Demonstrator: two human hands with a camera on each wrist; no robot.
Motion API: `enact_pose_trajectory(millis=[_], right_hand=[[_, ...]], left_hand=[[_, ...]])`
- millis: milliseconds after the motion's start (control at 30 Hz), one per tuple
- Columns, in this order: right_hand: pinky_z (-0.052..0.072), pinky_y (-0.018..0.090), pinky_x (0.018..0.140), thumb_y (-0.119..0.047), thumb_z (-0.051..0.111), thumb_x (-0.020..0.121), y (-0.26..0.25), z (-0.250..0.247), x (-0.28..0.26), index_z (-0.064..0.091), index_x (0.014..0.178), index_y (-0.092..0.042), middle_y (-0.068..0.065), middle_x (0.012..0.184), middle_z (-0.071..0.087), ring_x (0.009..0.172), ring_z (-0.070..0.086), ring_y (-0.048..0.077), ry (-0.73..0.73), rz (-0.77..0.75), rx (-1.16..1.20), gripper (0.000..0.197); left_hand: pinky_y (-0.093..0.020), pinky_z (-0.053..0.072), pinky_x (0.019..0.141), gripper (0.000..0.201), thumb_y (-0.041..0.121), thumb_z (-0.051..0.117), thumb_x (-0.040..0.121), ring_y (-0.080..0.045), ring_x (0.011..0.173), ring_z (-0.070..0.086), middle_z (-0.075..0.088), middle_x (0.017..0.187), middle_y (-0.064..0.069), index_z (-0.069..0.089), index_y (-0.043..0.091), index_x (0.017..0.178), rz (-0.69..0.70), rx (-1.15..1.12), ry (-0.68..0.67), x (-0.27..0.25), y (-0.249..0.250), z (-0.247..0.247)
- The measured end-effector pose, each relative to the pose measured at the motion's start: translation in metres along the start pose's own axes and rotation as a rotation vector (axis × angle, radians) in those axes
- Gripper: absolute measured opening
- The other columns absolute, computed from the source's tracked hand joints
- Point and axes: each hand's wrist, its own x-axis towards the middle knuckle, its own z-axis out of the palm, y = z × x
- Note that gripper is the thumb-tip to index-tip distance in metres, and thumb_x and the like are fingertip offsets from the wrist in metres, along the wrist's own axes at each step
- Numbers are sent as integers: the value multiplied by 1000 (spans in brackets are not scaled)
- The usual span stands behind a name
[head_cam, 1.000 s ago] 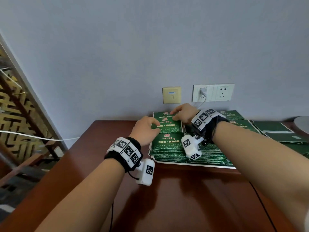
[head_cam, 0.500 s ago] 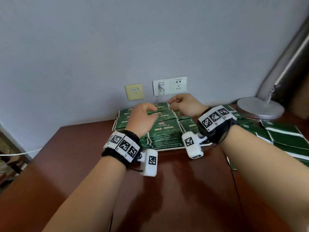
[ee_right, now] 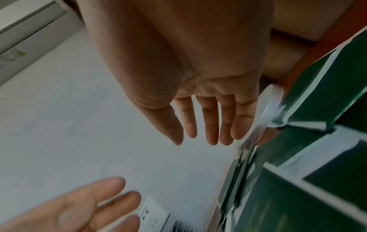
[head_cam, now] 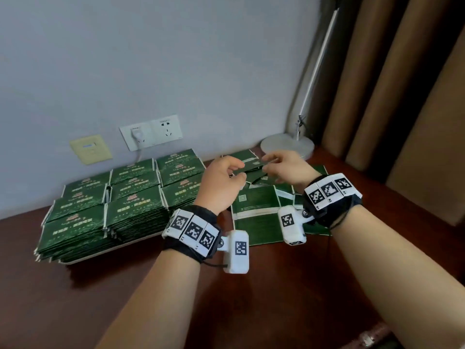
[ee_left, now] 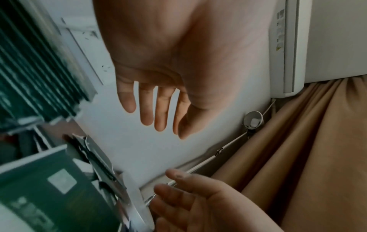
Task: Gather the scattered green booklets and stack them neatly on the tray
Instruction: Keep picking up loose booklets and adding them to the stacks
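Both hands (head_cam: pixel 221 182) (head_cam: pixel 289 167) shifted right off tray stacks (head_cam: pixel 120 202), empty, open.

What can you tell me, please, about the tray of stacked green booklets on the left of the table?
The tray is pale and shallow; only its near rim shows beneath the load. It sits on the dark wooden table near the wall, below the sockets. The green booklets cover it in tidy overlapping rows, three columns across, glossy dark green with light patterning and small red-and-gold titles. Neither the left hand nor the right hand touches it.
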Motion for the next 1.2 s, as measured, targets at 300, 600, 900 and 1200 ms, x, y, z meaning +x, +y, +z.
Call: enact_pose_trajectory(millis=[300, 600, 900, 1200], right_hand=[[44, 26, 57, -11, 68, 84, 66, -72, 36, 64, 109, -11, 8, 91, 60, 73, 54, 16, 154, 70, -29, 25], [45, 24, 74, -14, 69, 85, 90, -93, 70, 64, 116, -8, 4, 99, 62, 85, 58, 13, 97, 91, -94, 32], [44, 29, 100, -25, 73, 83, 102, -103, 90, 63, 124, -15, 3, 108, 60, 103, 60, 19, -39, 131, -357, 44], [36, 21, 97, -11, 78, 76, 100, -101, 89, 57, 134, -17, 3, 134, 57, 121, 52, 17, -185, 115, -580, 62]], left_hand=[[-24, 41, 88, 27, 22, 67, 86, -10, 104, 58, 64, 112, 7, 65, 23, 114, -108, 84, -147, 43, -8, 59], [-26, 45, 91, 28, 26, 74, 81, -10, 98, 62, 65, 106, 7, 67, 25, 109, -168, 169, -243, 50, -21, 85], [-48, 38, 104, 33, 35, 81, 71, -14, 105, 59, 60, 98, 19, 64, 35, 100, -243, 338, -378, 62, -28, 84], [-50, 34, 108, 41, 27, 86, 67, -18, 108, 56, 54, 94, 20, 63, 34, 99, -274, 363, -429, 61, -29, 83]])
